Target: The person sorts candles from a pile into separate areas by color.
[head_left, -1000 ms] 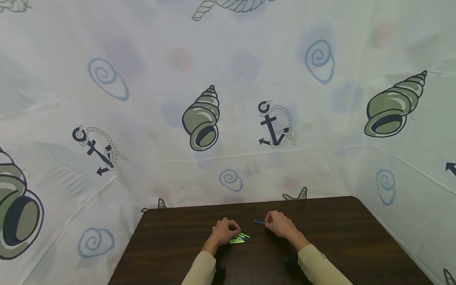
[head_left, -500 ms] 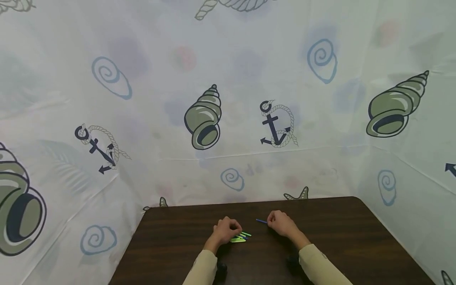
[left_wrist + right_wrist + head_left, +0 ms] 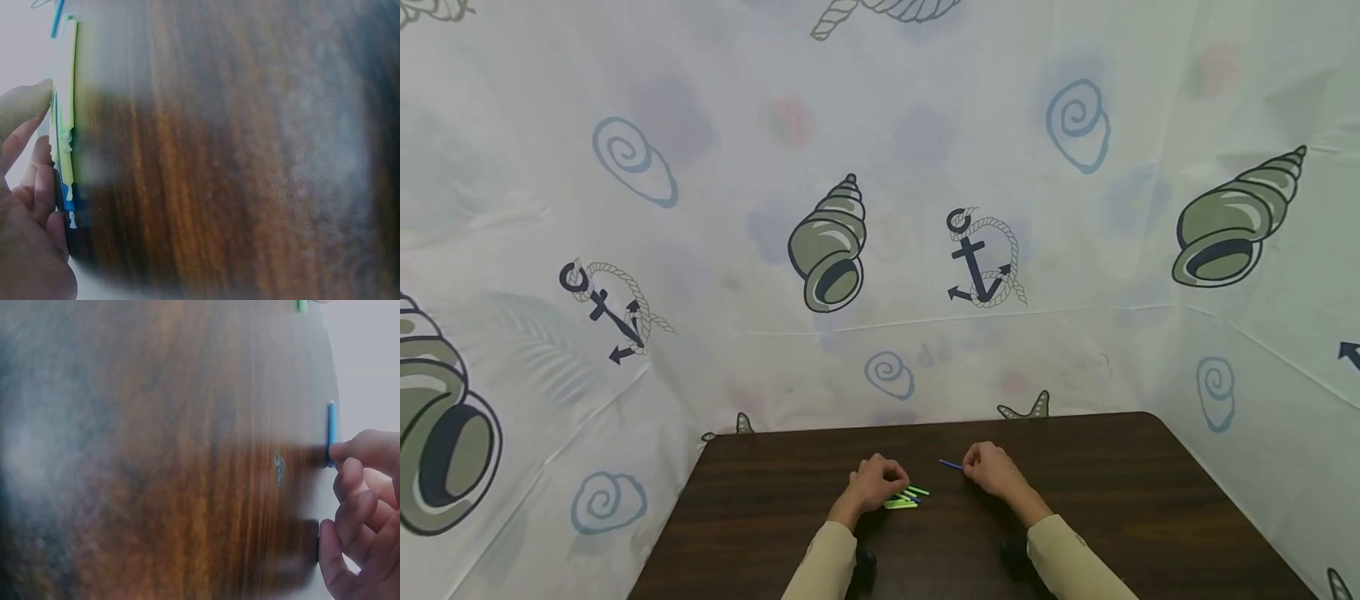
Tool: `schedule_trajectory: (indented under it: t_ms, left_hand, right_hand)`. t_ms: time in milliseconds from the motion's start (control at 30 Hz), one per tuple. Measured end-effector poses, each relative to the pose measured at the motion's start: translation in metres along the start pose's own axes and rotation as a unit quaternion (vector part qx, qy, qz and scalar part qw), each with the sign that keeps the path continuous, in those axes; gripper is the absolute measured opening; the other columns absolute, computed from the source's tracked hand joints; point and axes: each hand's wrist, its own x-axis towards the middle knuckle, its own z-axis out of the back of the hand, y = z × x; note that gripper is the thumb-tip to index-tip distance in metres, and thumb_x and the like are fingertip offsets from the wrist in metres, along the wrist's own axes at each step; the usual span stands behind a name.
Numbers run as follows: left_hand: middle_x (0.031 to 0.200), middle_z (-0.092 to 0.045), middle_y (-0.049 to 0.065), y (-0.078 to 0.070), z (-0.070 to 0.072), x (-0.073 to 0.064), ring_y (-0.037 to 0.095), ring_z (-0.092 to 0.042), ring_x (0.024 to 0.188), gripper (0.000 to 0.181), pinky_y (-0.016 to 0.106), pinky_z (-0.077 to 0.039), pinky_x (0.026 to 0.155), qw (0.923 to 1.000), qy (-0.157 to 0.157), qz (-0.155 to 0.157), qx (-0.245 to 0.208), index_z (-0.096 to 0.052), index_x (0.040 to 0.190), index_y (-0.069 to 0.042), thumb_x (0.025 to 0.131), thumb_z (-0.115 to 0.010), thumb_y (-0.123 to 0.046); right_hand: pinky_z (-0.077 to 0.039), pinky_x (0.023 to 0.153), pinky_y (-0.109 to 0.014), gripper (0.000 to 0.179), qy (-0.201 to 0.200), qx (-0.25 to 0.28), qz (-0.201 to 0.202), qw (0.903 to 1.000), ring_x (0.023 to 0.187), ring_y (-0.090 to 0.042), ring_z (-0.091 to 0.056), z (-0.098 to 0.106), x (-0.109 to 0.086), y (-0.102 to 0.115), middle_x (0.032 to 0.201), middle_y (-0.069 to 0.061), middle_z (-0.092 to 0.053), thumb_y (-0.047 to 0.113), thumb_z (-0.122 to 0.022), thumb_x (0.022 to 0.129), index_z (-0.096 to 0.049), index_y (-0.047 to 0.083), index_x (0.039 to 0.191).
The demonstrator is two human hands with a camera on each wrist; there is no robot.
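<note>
Fingers of the right hand pinch the right end of a blue stick, long axis nearly sideways over the counter, tip towards half past nine. At its eight o'clock, the left hand touches a heap of green and blue sticks; whether its fingers pinch, I cannot tell. Both forearms slant inward.

The tabletop looks glossy wood, the backdrop cloth, the sticks smooth.
</note>
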Motion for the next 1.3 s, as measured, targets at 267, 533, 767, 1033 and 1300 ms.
schedule_trajectory:
  t_ms: [267, 533, 767, 1033, 1300]
  left_hand:
    - [0.118, -0.061, 0.004, -0.005, 0.004, -0.002, 0.031, -0.049, 0.112, 0.012, 0.061, -0.031, 0.093, 1.0000, 0.006, -0.003, -0.004, -0.079, 0.092, -0.026, 0.102, -0.073, -0.025]
    - [0.117, -0.063, 0.002, 0.010, -0.003, 0.012, 0.031, -0.051, 0.115, 0.013, 0.066, -0.032, 0.096, 1.0000, 0.008, 0.003, 0.002, -0.078, 0.089, -0.030, 0.101, -0.073, -0.027]
    - [0.103, -0.069, -0.008, 0.018, -0.006, 0.022, 0.027, -0.055, 0.107, 0.013, 0.064, -0.033, 0.094, 1.0000, 0.008, -0.001, 0.004, -0.080, 0.088, -0.032, 0.101, -0.074, -0.031]
    - [0.099, -0.070, -0.012, 0.022, -0.008, 0.026, 0.026, -0.057, 0.106, 0.013, 0.060, -0.034, 0.090, 0.9999, 0.008, -0.009, 0.006, -0.080, 0.089, -0.032, 0.100, -0.075, -0.030]
    - [0.100, -0.069, -0.012, 0.021, -0.007, 0.022, 0.029, -0.057, 0.111, 0.013, 0.069, -0.033, 0.097, 0.9999, 0.006, -0.009, -0.005, -0.080, 0.088, -0.033, 0.100, -0.076, -0.031]
  right_hand:
    - [-0.046, 0.062, -0.033, 0.004, 0.001, 0.042, -0.008, 0.9991, 0.069, -0.017, -0.058, 0.000, -0.002, 0.000, 0.080, -0.003, -0.064, 0.009, -0.074, 0.098, -0.071, 0.006, 0.097]
    - [-0.045, 0.064, -0.034, 0.007, -0.045, 0.054, 0.002, 0.9976, 0.070, -0.016, -0.056, -0.009, -0.004, 0.009, 0.084, -0.002, -0.066, 0.012, -0.070, 0.101, -0.073, 0.007, 0.098]
    - [-0.045, 0.063, -0.032, 0.008, -0.005, 0.078, 0.051, 0.9956, 0.070, -0.015, -0.054, -0.029, -0.010, 0.032, 0.085, -0.001, -0.064, 0.016, -0.068, 0.103, -0.074, 0.011, 0.103]
    - [-0.043, 0.060, -0.032, 0.006, 0.066, 0.066, 0.076, 0.9927, 0.067, -0.015, -0.054, -0.037, -0.019, 0.049, 0.080, 0.000, -0.062, 0.015, -0.072, 0.101, -0.074, 0.011, 0.098]
    - [-0.046, 0.060, -0.034, 0.007, 0.070, 0.036, 0.070, 0.9944, 0.065, -0.014, -0.057, -0.042, -0.018, 0.050, 0.078, 0.003, -0.064, 0.013, -0.071, 0.099, -0.074, 0.014, 0.093]
